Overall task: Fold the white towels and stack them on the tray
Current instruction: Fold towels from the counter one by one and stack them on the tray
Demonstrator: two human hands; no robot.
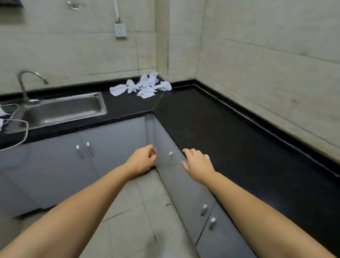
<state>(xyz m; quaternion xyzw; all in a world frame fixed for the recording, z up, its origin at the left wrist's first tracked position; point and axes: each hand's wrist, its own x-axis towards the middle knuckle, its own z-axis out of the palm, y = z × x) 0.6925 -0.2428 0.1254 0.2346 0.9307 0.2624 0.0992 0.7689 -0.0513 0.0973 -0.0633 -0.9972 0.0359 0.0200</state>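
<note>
Crumpled white towels (pixel 142 86) lie heaped in the back corner of the black countertop (pixel 213 126) — the pile's long axis running left-right along the wall | left hand (pixel 143 158) loosely curled, holding nothing, in front of the grey cabinets (pixel 110 146) | right hand (pixel 197 161) relaxed, fingers spread, at the counter edge — both well apart from the towels | steel sink (pixel 65 109) at left

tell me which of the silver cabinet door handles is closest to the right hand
The lone silver handle on the grey corner cabinet door, just left of the right hand. The pair under the steel sink sits beyond the left hand; the other pair lies back along the right forearm.
</note>
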